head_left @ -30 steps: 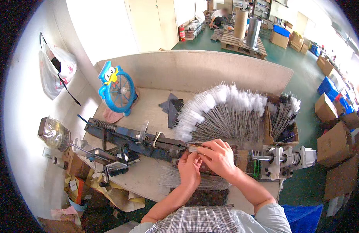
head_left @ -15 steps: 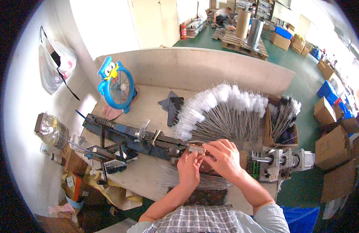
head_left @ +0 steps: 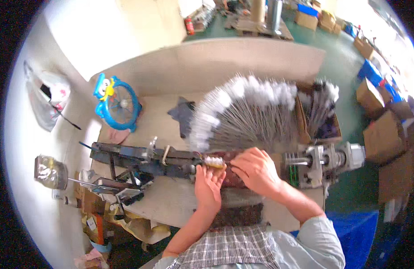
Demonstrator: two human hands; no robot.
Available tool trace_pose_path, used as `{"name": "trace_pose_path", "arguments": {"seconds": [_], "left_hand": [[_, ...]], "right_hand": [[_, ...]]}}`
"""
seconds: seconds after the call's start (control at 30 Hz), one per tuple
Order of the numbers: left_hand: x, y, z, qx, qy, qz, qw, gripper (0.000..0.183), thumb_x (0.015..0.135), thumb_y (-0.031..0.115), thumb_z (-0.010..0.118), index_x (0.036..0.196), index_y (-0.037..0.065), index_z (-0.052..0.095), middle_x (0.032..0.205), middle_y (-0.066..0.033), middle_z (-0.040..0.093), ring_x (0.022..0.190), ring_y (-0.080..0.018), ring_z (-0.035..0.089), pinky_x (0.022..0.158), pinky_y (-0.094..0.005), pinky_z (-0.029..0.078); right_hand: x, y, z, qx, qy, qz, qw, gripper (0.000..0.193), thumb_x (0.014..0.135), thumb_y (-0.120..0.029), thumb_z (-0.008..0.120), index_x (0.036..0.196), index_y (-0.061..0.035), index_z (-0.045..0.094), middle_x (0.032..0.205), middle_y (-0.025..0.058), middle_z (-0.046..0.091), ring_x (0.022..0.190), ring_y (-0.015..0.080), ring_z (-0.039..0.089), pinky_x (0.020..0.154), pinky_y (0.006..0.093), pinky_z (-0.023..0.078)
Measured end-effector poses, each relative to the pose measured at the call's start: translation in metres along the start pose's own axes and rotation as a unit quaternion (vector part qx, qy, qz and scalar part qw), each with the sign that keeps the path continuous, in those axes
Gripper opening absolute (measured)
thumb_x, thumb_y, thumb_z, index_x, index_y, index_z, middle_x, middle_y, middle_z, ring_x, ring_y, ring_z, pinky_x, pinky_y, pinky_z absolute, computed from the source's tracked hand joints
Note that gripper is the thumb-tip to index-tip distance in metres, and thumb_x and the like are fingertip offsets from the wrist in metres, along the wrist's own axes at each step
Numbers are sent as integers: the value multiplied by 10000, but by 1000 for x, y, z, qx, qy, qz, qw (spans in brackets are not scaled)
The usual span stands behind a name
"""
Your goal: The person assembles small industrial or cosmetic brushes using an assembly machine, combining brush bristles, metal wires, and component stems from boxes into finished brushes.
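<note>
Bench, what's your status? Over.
Left hand at white-topped block. Right hand to its right, hold unclear. Brushes fanned beyond, apparently not in the way.

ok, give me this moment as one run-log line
left hand: fingers at small white-topped block | right hand: right of block, grip unclear | beyond hands: fanned white-bristled wire brushes

Glare bleaches your view's upper right, and the plain white wall (head_left: pixel 30 143) at your left glows pale. Shadow darkens the area under your beige tabletop (head_left: pixel 169 196). Blur softens your bare left hand (head_left: pixel 208 188) and bare right hand (head_left: pixel 257 172). Distortion bows the long beige board (head_left: pixel 229 58); grainy black fills the corners.
</note>
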State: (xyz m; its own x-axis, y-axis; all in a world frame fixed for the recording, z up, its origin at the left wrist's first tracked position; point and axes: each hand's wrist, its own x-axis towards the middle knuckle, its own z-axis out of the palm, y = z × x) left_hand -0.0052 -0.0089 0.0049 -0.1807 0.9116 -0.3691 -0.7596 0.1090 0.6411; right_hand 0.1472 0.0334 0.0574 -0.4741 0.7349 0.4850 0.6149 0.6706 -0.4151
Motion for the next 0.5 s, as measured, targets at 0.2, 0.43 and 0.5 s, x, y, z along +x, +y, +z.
{"name": "trace_pose_path", "arguments": {"seconds": [0.2, 0.43, 0.5], "left_hand": [[-27, 21, -26, 150, -30, 2, 988, 469, 926, 216, 487, 1322, 12, 339, 1221, -122, 506, 1133, -230, 491, 954, -365, 377], [-35, 79, -199, 22, 234, 137, 962, 228, 833, 294, 623, 952, 110, 560, 856, -15, 563, 731, -132, 495, 648, -300, 413], [-48, 118, -251, 52, 219, 142, 964, 288, 819, 375, 632, 902, 113, 548, 819, 0, 540, 748, -126, 487, 672, -298, 406]], "right_hand": [[-44, 11, -7, 87, -48, 46, 994, 171, 783, -186, 625, 902, -66, 646, 782, 73, 619, 727, 268, 599, 654, 369, 497], [-109, 11, 21, 37, -297, 117, 947, 325, 796, -271, 603, 1067, -97, 562, 950, 88, 587, 887, 278, 601, 683, 417, 505], [-111, 11, 33, -8, -290, 134, 948, 272, 787, -293, 596, 990, -113, 608, 896, 79, 598, 863, 275, 607, 679, 427, 501]]}}
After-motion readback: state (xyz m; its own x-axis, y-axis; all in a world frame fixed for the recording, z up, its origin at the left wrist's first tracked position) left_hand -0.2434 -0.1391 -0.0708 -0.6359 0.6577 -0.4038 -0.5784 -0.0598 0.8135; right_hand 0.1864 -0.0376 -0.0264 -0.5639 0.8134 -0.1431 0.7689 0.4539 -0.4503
